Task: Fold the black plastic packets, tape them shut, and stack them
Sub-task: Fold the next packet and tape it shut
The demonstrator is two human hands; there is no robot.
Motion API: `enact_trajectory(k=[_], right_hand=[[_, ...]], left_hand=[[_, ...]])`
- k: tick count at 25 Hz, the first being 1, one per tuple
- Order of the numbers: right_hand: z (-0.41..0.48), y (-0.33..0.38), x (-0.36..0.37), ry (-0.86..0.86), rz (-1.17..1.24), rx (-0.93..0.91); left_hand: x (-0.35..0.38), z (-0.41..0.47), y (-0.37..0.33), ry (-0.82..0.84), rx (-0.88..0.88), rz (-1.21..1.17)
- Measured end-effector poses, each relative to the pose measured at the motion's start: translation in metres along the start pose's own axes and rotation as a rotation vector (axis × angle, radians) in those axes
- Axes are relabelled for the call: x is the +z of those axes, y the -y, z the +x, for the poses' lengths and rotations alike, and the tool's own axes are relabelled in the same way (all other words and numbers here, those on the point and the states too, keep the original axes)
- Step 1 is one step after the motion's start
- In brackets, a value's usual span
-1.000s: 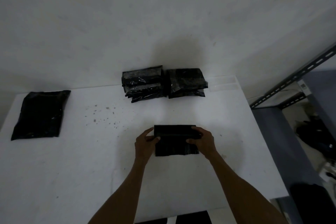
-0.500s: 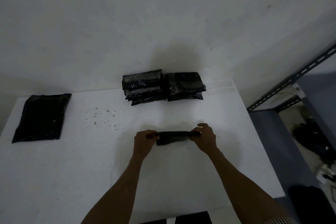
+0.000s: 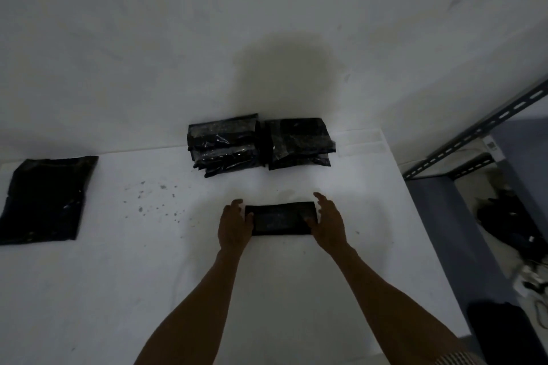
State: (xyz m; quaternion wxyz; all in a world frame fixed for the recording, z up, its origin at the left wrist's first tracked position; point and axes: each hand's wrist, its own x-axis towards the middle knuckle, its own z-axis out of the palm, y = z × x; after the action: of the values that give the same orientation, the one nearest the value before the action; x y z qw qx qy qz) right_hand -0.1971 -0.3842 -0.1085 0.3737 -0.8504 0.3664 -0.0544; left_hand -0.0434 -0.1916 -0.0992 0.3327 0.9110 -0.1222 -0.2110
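Two hands, left (image 3: 235,227) and right (image 3: 327,224), pressing flat, palms spread, on the ends of a folded packet (image 3: 280,219) on the table (image 3: 118,290). Folding step, by the look. Next: tape, unseen here, then onto the stacks (image 3: 258,144) behind.

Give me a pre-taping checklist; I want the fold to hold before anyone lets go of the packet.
1. Folded black plastic packet lies flat on the white table: ok.
2. Left hand presses its left end: ok.
3. Right hand presses its right end: ok, thumb on it, fingers spread.
4. Tape within reach: cannot tell, none is clearly visible.
5. The two stacks of finished black packets at the wall can take another: ok.
6. Unfolded black plastic bag at the table's left waits apart: ok.
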Motion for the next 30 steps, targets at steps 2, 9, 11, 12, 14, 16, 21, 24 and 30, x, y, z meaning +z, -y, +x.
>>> enact_trajectory(k=[2, 9, 11, 12, 14, 16, 21, 24, 30], right_hand=[[-0.015, 0.001, 0.009, -0.04, -0.247, -0.193], [-0.044, -0.011, 0.038, 0.214, -0.507, -0.478], [-0.046, -0.01, 0.035, 0.162, -0.504, -0.523], [-0.047, -0.008, 0.033, 0.107, -0.474, -0.527], [-0.048, -0.003, 0.03, -0.057, -0.322, -0.315], [-0.045, 0.0, 0.03, -0.209, -0.055, 0.053], [-0.032, 0.01, 0.018, -0.3, 0.152, 0.247], [-0.031, 0.012, 0.016, -0.283, 0.134, 0.248], [-0.036, 0.006, 0.03, -0.226, -0.357, -0.316]], left_hand=[[0.01, -0.007, 0.001, -0.056, 0.18, 0.073], [0.017, -0.013, 0.023, 0.052, 0.415, 0.341], [0.015, -0.013, 0.024, 0.085, 0.382, 0.347], [0.013, -0.013, 0.024, 0.104, 0.349, 0.299], [0.011, -0.014, 0.023, 0.107, 0.274, 0.167], [0.01, -0.014, 0.022, 0.068, 0.249, 0.066], [0.012, -0.006, 0.018, -0.036, 0.238, -0.009], [0.012, -0.001, 0.016, -0.024, 0.182, -0.005], [0.016, -0.009, 0.02, -0.06, 0.399, 0.163]])
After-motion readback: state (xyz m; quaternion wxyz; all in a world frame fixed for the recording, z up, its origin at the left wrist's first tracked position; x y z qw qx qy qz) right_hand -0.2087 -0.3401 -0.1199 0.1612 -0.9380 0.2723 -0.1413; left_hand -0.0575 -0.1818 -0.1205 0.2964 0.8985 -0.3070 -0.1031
